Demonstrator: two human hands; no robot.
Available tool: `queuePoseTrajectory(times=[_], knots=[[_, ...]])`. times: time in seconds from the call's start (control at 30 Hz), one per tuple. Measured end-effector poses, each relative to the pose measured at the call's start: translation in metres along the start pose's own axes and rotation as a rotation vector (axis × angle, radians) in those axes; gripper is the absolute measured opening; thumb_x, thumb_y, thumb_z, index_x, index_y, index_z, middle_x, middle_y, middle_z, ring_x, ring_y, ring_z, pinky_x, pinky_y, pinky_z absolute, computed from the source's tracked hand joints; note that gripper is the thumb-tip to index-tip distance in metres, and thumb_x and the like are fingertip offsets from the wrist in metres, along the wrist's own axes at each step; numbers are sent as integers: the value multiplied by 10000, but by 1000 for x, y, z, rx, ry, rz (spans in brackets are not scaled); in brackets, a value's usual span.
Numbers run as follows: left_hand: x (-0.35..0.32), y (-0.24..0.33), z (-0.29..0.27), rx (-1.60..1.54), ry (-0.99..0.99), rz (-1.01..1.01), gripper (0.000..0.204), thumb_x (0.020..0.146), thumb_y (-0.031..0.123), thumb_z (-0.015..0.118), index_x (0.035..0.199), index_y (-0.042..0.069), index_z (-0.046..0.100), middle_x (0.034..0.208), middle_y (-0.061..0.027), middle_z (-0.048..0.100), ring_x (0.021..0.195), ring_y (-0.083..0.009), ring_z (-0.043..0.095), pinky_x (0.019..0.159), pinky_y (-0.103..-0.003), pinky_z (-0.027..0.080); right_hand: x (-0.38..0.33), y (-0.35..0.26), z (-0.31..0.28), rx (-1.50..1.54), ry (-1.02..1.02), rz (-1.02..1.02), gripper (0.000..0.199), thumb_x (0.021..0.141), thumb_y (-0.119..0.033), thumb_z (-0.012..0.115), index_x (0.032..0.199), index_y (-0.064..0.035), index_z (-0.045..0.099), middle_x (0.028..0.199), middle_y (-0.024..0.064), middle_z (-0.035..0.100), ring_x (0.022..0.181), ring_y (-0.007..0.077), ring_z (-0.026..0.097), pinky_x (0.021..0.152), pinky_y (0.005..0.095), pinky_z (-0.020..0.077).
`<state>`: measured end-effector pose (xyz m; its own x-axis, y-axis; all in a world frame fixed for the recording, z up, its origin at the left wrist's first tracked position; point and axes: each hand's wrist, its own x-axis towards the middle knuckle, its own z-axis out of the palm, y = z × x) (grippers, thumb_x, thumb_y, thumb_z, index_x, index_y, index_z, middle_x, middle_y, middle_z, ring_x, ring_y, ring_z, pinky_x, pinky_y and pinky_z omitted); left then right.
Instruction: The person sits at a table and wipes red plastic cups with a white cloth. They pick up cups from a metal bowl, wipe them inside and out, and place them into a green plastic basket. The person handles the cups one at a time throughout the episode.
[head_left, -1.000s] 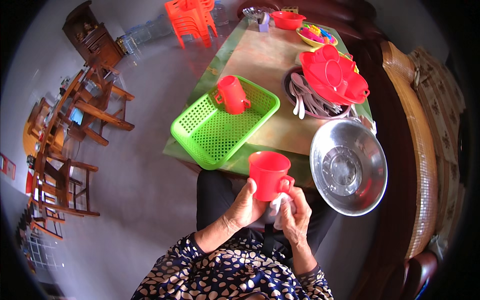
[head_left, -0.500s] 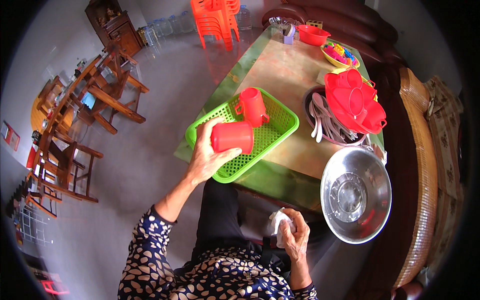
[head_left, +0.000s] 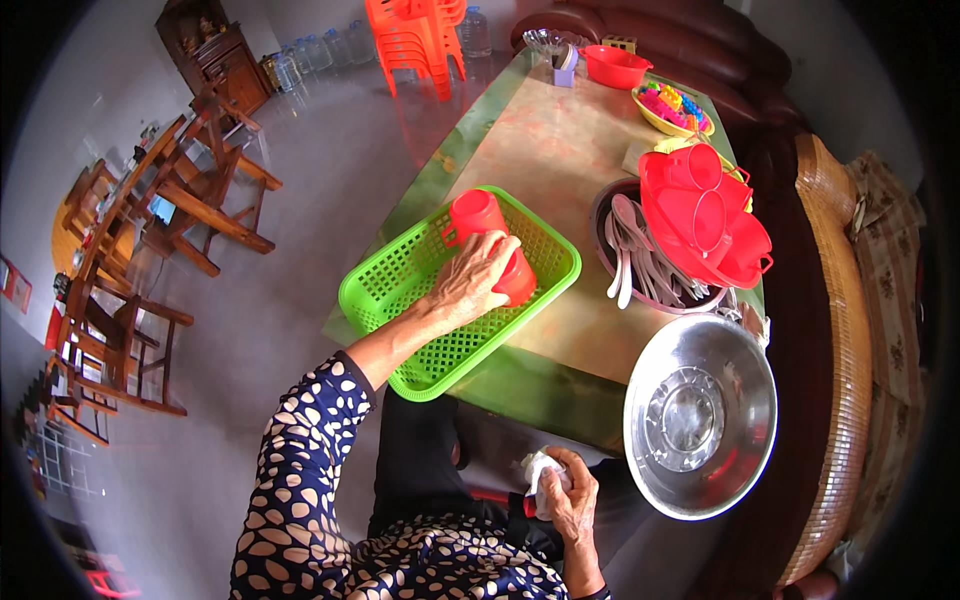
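Observation:
My left hand (head_left: pixel 468 280) reaches down into a green perforated plastic basket (head_left: pixel 430 385). Its fingers are closed over a red plastic cup (head_left: pixel 517 281), which they partly cover. Right behind it stands another red cup (head_left: pixel 474 212), its handle toward the left. Whether more cups sit under the hand is hidden. Low near my lap, my right hand (head_left: pixel 572 495) is closed on a crumpled white cloth (head_left: pixel 540 470). To its right is a shiny metal basin (head_left: pixel 690 418), tilted, with what looks like wet shine at its bottom.
On the stone-topped table (head_left: pixel 530 135) a dark bowl holds several spoons (head_left: pixel 650 260). Red cups in a red basin (head_left: pixel 665 215) rest against it. Farther back are a yellow basket of coloured toys (head_left: pixel 675 108) and a red bowl (head_left: pixel 615 67). Wooden chairs (head_left: pixel 215 200) stand left.
My left hand has moved right and lowered the red cup from above the basket's near side down among the cups inside. My right hand still holds the cloth. The whole view has shifted slightly.

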<state>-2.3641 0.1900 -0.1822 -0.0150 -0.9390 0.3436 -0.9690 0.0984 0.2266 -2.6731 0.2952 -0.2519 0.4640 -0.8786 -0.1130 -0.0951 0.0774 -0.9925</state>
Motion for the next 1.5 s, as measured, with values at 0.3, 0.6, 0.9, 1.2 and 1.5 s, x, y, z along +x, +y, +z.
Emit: queuePoseTrajectory(times=[0.3,0.6,0.9,1.2,1.5], knots=[[17,0,15,68,-118,101,806,600,142,823,1302,85,432,1242,-125,406,1114,-328,433,889,-426,451,5,12,-4,21,-18,92,305,845,-182,623,1083,8,597,984,135,627,895,198,608,805,301,479],[15,12,12,6,-143,25,902,588,77,799,1377,126,366,1281,-117,395,1162,-348,394,948,-448,415,6,19,-3,42,-59,50,341,858,-202,618,1108,26,577,996,111,621,876,163,597,772,278,485],[33,53,-19,-7,165,123,739,666,119,738,1323,94,400,1267,-185,403,1140,-385,419,978,-472,361,-9,13,-21,-51,-68,8,345,834,-213,592,1115,-13,578,1033,174,609,943,311,622,813,356,495],[132,112,30,-1389,-79,-680,747,829,570,561,1295,27,347,890,-169,554,566,-221,609,396,-300,477,-16,22,-35,-18,-96,16,327,829,-215,583,1094,-25,592,1003,157,626,903,276,625,778,354,495],[174,127,56,-1423,-110,-809,500,867,526,482,1103,91,554,833,-111,656,601,-224,622,434,-314,477,-60,40,-98,333,77,236,586,787,-491,587,1026,40,649,952,134,655,903,223,584,841,352,435]])
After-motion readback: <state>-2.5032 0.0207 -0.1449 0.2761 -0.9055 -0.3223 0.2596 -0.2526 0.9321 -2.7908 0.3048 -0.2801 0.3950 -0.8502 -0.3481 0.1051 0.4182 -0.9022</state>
